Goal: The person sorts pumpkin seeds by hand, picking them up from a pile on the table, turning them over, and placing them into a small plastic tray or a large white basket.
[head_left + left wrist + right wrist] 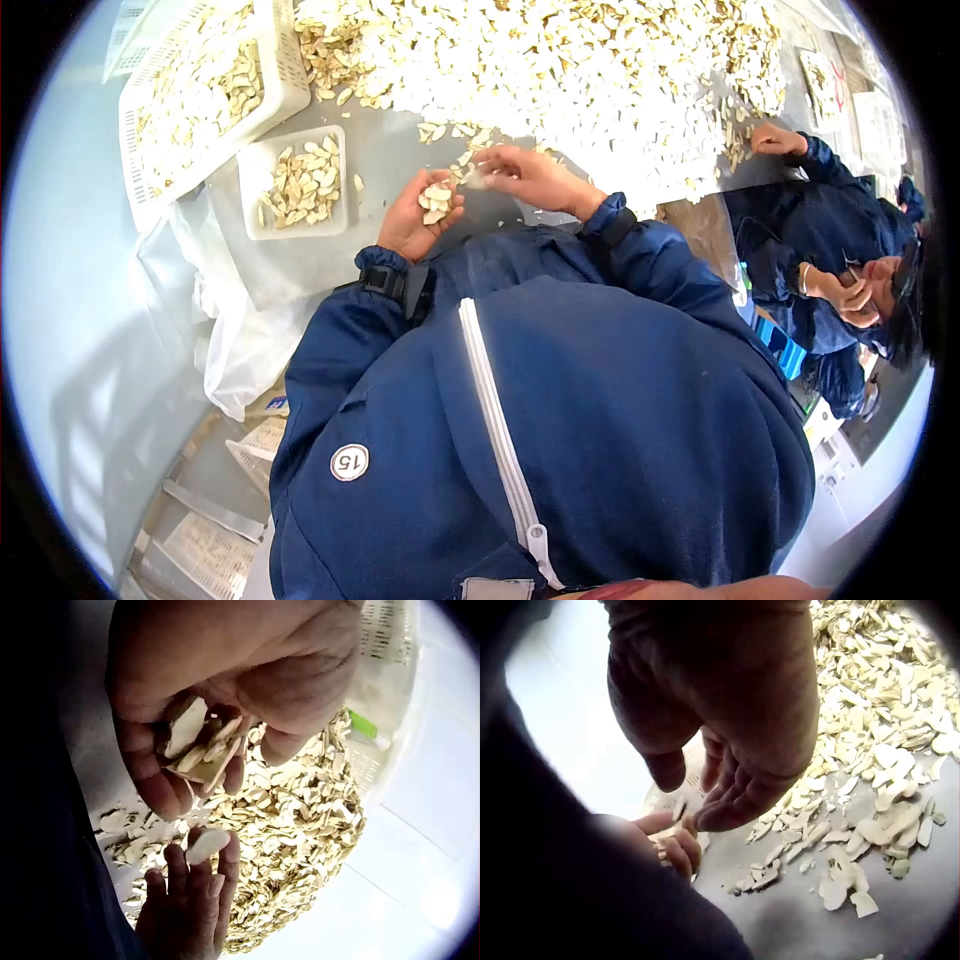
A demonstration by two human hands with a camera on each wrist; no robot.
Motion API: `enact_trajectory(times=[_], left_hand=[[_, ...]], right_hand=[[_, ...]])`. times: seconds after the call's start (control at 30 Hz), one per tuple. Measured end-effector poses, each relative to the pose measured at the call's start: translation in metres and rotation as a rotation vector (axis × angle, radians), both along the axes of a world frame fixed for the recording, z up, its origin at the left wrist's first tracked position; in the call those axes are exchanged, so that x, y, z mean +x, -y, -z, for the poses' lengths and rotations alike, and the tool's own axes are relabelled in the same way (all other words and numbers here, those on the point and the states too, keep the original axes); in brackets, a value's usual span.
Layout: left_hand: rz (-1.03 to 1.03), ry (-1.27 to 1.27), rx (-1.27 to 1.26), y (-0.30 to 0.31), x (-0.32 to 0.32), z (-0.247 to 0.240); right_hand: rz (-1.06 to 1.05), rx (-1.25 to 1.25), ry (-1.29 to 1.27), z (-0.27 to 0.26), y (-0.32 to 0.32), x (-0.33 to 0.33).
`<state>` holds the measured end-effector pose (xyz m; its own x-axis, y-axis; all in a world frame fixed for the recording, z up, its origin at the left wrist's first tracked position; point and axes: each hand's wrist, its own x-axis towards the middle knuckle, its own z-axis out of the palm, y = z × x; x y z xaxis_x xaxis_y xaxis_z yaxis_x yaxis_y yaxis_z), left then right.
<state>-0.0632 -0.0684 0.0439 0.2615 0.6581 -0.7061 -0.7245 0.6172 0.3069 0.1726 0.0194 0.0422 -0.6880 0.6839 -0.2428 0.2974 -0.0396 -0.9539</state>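
My left hand (412,218) is cupped around several pale slices (436,202), which also show against its curled fingers (169,784) in the left wrist view. Close beside it, my right hand (540,182) is held palm-inward with its fingers bent. In the left wrist view, one pale slice (208,846) is at the right hand's fingertips, held against the thumb side. The right wrist view shows the right hand (720,712) above the left fingers (681,851), partly hiding the contact there.
A large heap of slices (560,70) covers the far table. At the left stand a small white tray (249,200) of slices and a large perforated basket (292,60). A plastic bag (235,350) hangs at the near left edge. Another person (830,230) works at the right.
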Motion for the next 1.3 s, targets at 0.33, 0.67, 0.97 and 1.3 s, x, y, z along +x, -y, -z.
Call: enact_trajectory(times=[0.33,0.67,0.97,1.3], left_hand=[[0.011,0.429,0.240,-0.002,-0.005,0.008],[-0.107,0.171,0.159,-0.009,0.010,-0.024],[-0.067,0.190,0.126,-0.002,-0.001,0.016],[-0.179,0.244,0.138,-0.005,-0.004,0.001]], right_hand=[[0.178,0.068,0.568,0.063,0.005,0.109],[0.369,0.525,0.852,0.056,-0.032,0.104],[0.377,0.568,0.845,0.049,-0.033,0.095],[0.367,0.568,0.843,0.060,-0.044,0.089]])
